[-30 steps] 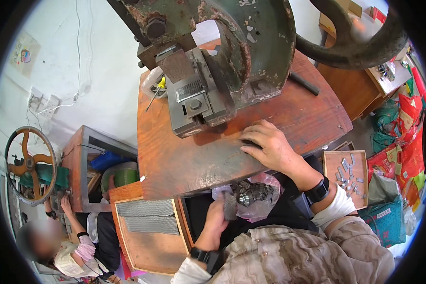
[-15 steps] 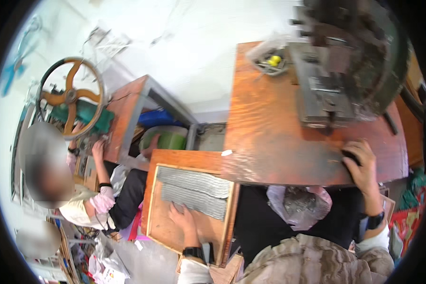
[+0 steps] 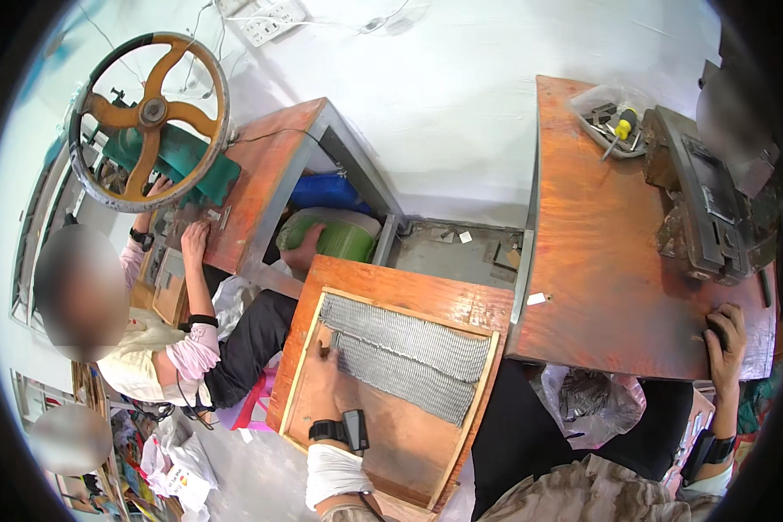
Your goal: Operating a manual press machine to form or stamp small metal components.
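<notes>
A shallow wooden tray (image 3: 451, 474) holds two long bands of closely packed thin grey metal pieces (image 3: 400, 352). My left hand (image 3: 324, 387) is over the tray, fingers bent together at the left end of the lower band; whatever they pinch is too small to make out. My right hand (image 3: 729, 344) rests at the near right edge of the wooden bench (image 3: 583, 296), fingers curled about a small dark thing I cannot identify. A machine with a dark metal bed (image 3: 705, 204) stands on the bench beyond that hand.
A clear plastic tub (image 3: 613, 143) holds metal parts and a yellow-handled screwdriver (image 3: 624, 126). A plastic bag of metal pieces (image 3: 587, 400) hangs below the bench front. At left, another person (image 3: 174, 348) works at a machine with a large handwheel (image 3: 152, 111).
The view has swung left, so the tray and bench sit farther right in the picture. My left hand has shifted toward the left end of the lower band. My right hand stays at the bench edge.
</notes>
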A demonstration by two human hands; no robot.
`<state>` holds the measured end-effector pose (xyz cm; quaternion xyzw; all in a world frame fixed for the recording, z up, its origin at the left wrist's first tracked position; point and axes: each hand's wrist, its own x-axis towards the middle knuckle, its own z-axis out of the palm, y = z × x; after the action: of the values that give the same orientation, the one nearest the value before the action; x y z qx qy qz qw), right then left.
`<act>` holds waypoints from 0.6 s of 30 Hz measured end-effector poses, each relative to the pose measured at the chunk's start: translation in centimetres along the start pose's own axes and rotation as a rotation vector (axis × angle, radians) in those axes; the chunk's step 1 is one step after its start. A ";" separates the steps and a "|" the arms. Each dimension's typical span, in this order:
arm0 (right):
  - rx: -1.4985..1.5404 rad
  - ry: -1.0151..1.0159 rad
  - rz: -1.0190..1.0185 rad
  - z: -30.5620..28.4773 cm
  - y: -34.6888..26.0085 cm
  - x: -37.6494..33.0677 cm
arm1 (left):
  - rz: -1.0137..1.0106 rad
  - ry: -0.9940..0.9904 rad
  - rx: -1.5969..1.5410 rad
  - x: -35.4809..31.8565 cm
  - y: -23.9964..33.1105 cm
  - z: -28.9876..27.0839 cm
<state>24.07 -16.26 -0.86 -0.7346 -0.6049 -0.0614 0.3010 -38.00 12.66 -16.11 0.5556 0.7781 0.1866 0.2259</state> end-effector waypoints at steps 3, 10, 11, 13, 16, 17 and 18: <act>-0.023 -0.003 -0.004 0.3 0.8 -0.4 | 0.076 -0.150 -0.220 1.4 -1.2 -0.8; -0.043 -0.016 0.001 0.2 1.4 -0.7 | 0.077 -0.312 -0.329 3.6 -3.5 -0.8; -0.055 -0.023 -0.012 0.2 1.3 -0.7 | 0.065 -0.345 -0.341 3.6 -3.2 -0.9; -0.059 -0.022 -0.017 0.3 1.3 -0.6 | 0.052 -0.319 -0.315 3.4 -3.2 -1.1; -0.068 -0.015 -0.016 0.3 1.4 -0.7 | 0.046 -0.277 -0.304 2.7 -2.2 -1.4; -0.069 -0.012 -0.013 0.2 1.4 -0.8 | 0.049 -0.256 -0.318 2.4 -1.7 -1.4; -0.069 -0.013 -0.011 0.2 1.4 -0.8 | 0.049 -0.257 -0.317 2.0 -1.5 -1.4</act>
<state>25.09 -16.94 -1.88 -0.7415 -0.6085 -0.0793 0.2713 -40.49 14.08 -16.08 0.5512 0.6899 0.2400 0.4032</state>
